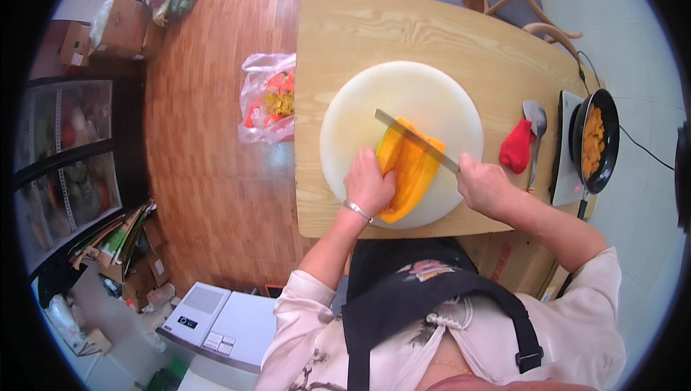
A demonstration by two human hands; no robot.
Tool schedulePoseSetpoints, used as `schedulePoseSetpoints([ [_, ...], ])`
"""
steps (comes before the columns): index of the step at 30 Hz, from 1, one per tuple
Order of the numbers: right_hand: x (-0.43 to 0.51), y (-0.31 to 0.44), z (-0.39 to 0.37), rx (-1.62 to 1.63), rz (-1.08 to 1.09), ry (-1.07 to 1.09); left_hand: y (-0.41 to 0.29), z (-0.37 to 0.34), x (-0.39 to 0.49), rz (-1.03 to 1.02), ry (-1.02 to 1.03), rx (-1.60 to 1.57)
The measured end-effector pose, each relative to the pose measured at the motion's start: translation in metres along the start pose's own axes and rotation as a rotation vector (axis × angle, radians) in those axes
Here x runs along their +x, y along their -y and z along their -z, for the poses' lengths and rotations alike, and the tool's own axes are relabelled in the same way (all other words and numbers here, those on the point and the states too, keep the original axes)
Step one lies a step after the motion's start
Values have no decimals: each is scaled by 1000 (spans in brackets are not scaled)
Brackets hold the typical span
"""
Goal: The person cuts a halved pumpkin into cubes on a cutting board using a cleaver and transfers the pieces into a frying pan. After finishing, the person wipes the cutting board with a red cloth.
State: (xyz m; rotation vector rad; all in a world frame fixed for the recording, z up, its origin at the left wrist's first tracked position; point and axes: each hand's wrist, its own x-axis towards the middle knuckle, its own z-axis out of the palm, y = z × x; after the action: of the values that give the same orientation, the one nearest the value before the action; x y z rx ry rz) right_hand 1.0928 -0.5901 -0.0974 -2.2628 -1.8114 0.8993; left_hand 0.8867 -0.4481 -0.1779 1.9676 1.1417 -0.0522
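A hollowed piece of pumpkin (414, 175) with orange flesh rests on a round white cutting board (351, 102). My left hand (370, 180) grips its left side, thumb at the hollow. My right hand (484, 185) is closed around the handle end of a knife (413, 137), whose long blade lies slantwise across the pumpkin's far part. How deep the edge sits cannot be told. To the right, a black frying pan (610, 143) holds orange chunks (593, 140) and stands on a flat cooker (567, 148).
A red cloth (516, 148) and a metal spatula (536, 116) lie on the wooden table (378, 18) between board and cooker. Beyond the table's left edge is a plastic bag (270, 62) with scraps. Wooden chairs (523, 0) stand past the far right edge. A black cord runs beside the pan.
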Motion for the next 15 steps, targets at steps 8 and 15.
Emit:
schedulePoseSetpoints([
  [8,27,-21,-32,-1,71,10,5,-13,-6,-116,-121,2],
  [15,42,-39,-28,170,113,-21,8,-9,-12,-30,-115,-20],
])
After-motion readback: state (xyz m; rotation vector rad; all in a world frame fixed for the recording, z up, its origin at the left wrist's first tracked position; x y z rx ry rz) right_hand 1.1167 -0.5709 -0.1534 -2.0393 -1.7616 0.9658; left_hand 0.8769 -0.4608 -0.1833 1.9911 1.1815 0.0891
